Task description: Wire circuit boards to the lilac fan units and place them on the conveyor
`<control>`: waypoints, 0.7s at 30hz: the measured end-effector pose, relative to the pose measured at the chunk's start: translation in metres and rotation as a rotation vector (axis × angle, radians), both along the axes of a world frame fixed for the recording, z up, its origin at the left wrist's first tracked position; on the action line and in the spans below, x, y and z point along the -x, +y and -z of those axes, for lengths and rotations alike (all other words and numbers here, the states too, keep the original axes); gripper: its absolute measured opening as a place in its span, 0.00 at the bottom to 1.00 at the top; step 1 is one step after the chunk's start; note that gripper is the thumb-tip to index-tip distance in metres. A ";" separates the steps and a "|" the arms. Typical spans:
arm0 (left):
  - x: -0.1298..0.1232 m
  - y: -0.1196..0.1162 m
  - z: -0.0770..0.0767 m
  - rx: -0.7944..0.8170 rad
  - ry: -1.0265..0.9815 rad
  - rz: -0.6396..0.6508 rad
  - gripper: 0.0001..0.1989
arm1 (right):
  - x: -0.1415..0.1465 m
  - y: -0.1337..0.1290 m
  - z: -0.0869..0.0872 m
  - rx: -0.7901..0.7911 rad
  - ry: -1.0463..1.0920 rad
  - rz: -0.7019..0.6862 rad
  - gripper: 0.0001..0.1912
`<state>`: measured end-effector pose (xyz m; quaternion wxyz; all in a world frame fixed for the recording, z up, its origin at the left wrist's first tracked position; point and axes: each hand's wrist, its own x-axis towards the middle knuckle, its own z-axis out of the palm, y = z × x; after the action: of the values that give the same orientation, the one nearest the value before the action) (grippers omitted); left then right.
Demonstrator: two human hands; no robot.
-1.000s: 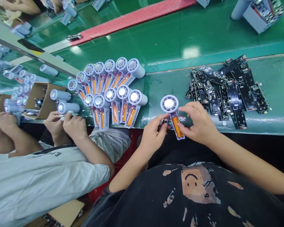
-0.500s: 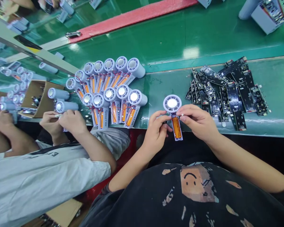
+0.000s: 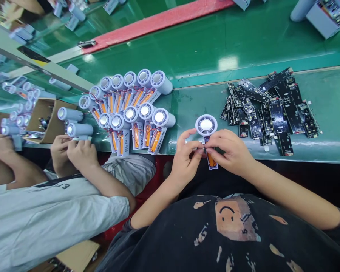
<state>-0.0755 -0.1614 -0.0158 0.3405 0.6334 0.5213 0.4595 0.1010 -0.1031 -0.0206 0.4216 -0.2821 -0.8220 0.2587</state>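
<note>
A small white-and-grey fan unit [image 3: 206, 125] lies on the green bench, its round head up and its orange battery [image 3: 212, 161] sticking out toward me. My left hand [image 3: 186, 155] and my right hand [image 3: 229, 151] meet at its neck, pinching a tiny dark connector [image 3: 204, 150] with red wires. The fingers hide most of that joint. Further left stand rows of finished fan units [image 3: 130, 117] with printed "Speed FAN" cards. To my right lies a heap of black circuit boards [image 3: 268, 109].
A co-worker's hands [image 3: 79, 153] work a grey cylinder [image 3: 79, 130] to my left, beside a cardboard box [image 3: 44, 121]. A green conveyor belt [image 3: 215, 49] with a red strip [image 3: 158, 24] runs behind the bench. A grey box [image 3: 321, 20] of boards sits at the top right.
My hands have closed in on the fan's neck, with the right hand moving left and the fingers now covering more of the orange battery. The co-worker's hands have shifted slightly.
</note>
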 end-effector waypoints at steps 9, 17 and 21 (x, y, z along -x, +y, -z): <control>-0.009 0.002 0.002 0.210 -0.426 -0.080 0.14 | 0.005 -0.003 -0.001 -0.033 -0.081 0.153 0.07; -0.008 0.004 -0.001 0.267 -0.470 -0.092 0.16 | 0.006 -0.002 -0.005 -0.073 -0.168 0.180 0.10; -0.008 0.005 -0.002 0.291 -0.462 -0.090 0.17 | 0.007 -0.001 -0.006 -0.041 -0.176 0.178 0.11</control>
<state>-0.0675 -0.1567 -0.0135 0.5171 0.4323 0.5181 0.5266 0.0944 -0.1045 -0.0147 0.3749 -0.3668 -0.8327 0.1777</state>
